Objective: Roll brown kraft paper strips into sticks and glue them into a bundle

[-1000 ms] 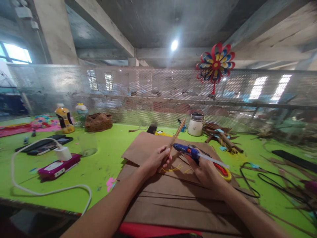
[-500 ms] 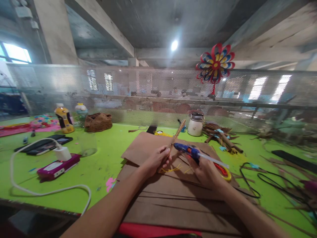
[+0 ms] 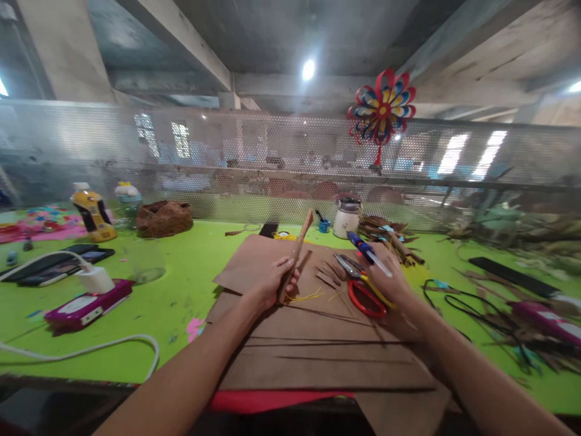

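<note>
My left hand point(image 3: 282, 280) is closed around a thin brown strip point(image 3: 303, 235) that looks like folded paper or dried leaf, its long end pointing up and away. In my right hand point(image 3: 385, 271) is a blue hot glue gun point(image 3: 358, 243) with a clear glue stick point(image 3: 381, 265) sticking out of its rear. Below the right hand, scissors with red and yellow handles point(image 3: 367, 299) lie on brown cardboard point(image 3: 327, 369). Small brown scraps point(image 3: 327, 275) and yellow threads point(image 3: 308, 295) are on the cardboard between my hands.
A lidded white jar point(image 3: 347, 219) and a heap of brown pieces point(image 3: 394, 237) stand behind. At left are a purple power strip point(image 3: 88, 307), phones point(image 3: 59, 266), a clear cup point(image 3: 149, 266) and a yellow bottle point(image 3: 93, 215). Black cable point(image 3: 481, 315) lies right. A perforated screen point(image 3: 272, 142) rises behind.
My right hand has drawn the glue gun away from the strip to the right, uncovering the scissors and scraps. My left hand still grips the strip. The view has turned slightly right.
</note>
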`<state>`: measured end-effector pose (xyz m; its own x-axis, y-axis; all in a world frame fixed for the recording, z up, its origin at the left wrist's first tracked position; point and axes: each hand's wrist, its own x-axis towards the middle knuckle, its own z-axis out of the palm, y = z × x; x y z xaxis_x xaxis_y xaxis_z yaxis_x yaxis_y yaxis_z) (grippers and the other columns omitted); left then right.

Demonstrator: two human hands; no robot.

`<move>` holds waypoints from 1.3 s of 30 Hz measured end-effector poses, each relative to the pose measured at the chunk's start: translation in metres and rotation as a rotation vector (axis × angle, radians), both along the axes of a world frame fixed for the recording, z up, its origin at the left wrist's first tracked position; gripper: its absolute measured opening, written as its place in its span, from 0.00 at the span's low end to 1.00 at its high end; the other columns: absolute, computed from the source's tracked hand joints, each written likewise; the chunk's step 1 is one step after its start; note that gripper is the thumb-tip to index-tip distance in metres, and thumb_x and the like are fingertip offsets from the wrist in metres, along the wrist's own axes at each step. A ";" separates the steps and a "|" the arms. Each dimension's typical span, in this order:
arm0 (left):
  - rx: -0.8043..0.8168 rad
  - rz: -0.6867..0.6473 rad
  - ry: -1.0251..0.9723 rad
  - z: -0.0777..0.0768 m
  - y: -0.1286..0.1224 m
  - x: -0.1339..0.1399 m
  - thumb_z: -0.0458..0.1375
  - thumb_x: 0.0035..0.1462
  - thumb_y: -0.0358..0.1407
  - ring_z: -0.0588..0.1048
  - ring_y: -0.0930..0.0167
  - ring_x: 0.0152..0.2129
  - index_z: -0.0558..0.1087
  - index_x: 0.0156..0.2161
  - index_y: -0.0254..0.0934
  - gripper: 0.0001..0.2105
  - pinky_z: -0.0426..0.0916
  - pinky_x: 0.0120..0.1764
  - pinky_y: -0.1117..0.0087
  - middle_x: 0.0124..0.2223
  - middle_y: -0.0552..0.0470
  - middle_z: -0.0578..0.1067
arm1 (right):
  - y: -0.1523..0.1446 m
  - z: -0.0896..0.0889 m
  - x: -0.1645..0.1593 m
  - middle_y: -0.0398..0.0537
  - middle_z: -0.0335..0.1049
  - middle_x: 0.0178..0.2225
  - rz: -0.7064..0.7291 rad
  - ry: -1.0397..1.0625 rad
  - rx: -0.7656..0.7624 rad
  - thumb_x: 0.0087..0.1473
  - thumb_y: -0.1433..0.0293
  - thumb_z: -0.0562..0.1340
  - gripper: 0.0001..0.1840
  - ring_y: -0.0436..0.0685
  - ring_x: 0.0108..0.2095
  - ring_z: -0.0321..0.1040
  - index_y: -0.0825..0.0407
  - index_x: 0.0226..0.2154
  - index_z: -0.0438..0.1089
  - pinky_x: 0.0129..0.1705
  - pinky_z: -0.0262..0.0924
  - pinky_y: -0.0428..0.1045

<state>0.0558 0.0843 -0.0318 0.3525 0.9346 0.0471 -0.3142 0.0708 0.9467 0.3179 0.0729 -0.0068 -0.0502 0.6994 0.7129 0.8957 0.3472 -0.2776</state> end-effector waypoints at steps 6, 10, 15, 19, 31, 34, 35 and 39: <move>0.022 0.036 0.007 -0.001 0.007 -0.002 0.55 0.51 0.39 0.64 0.79 0.17 0.64 0.36 0.34 0.10 0.55 0.16 0.81 0.25 0.54 0.67 | 0.049 -0.002 0.062 0.56 0.67 0.31 -0.202 -0.379 -0.424 0.45 0.59 0.58 0.18 0.59 0.33 0.62 0.59 0.30 0.70 0.33 0.53 0.48; 0.025 0.055 0.014 0.002 0.005 -0.002 0.55 0.51 0.38 0.64 0.80 0.16 0.65 0.35 0.34 0.09 0.55 0.15 0.81 0.25 0.54 0.67 | 0.068 -0.008 0.077 0.52 0.69 0.29 -0.136 -0.429 -0.531 0.41 0.69 0.60 0.12 0.56 0.31 0.63 0.58 0.30 0.72 0.31 0.53 0.46; 0.003 0.069 0.033 0.004 0.003 0.000 0.55 0.50 0.37 0.64 0.80 0.16 0.64 0.34 0.33 0.09 0.55 0.15 0.81 0.24 0.54 0.67 | 0.073 -0.005 0.080 0.48 0.72 0.28 -0.043 -0.430 -0.597 0.34 0.76 0.61 0.14 0.56 0.31 0.65 0.55 0.30 0.74 0.33 0.54 0.45; 0.015 0.039 0.033 0.003 0.003 0.001 0.55 0.50 0.38 0.64 0.80 0.15 0.64 0.33 0.34 0.09 0.55 0.15 0.81 0.24 0.54 0.67 | 0.062 0.010 0.058 0.53 0.71 0.38 -0.021 -0.400 -0.508 0.40 0.75 0.57 0.18 0.57 0.39 0.63 0.57 0.38 0.72 0.39 0.54 0.45; 0.000 0.031 0.034 0.002 0.002 0.001 0.56 0.50 0.38 0.64 0.79 0.15 0.64 0.34 0.34 0.10 0.57 0.16 0.80 0.24 0.54 0.68 | 0.054 -0.001 -0.019 0.48 0.71 0.22 0.016 -0.419 -0.567 0.45 0.70 0.55 0.12 0.51 0.24 0.63 0.55 0.23 0.73 0.24 0.49 0.43; -0.010 0.035 0.050 0.004 0.001 0.002 0.56 0.50 0.37 0.64 0.79 0.15 0.64 0.34 0.34 0.09 0.55 0.15 0.81 0.23 0.54 0.67 | 0.057 -0.007 -0.012 0.48 0.71 0.22 -0.013 -0.428 -0.575 0.47 0.68 0.55 0.14 0.50 0.23 0.62 0.56 0.22 0.73 0.24 0.49 0.43; -0.012 0.033 0.053 0.004 0.001 0.002 0.56 0.50 0.37 0.64 0.79 0.15 0.64 0.35 0.34 0.09 0.55 0.15 0.81 0.23 0.54 0.67 | 0.057 -0.008 -0.012 0.48 0.71 0.22 -0.011 -0.431 -0.578 0.48 0.67 0.54 0.15 0.50 0.23 0.62 0.56 0.22 0.73 0.24 0.49 0.43; -0.003 0.019 0.057 0.001 0.003 0.001 0.56 0.49 0.39 0.65 0.79 0.15 0.65 0.36 0.34 0.11 0.56 0.15 0.80 0.24 0.54 0.68 | 0.054 -0.010 -0.015 0.49 0.72 0.24 -0.017 -0.438 -0.582 0.49 0.64 0.54 0.16 0.51 0.25 0.64 0.55 0.23 0.73 0.27 0.52 0.44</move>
<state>0.0569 0.0870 -0.0303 0.3363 0.9415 0.0243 -0.2612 0.0684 0.9629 0.3029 0.1273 -0.0172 -0.2315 0.9624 0.1418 0.9709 0.2378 -0.0285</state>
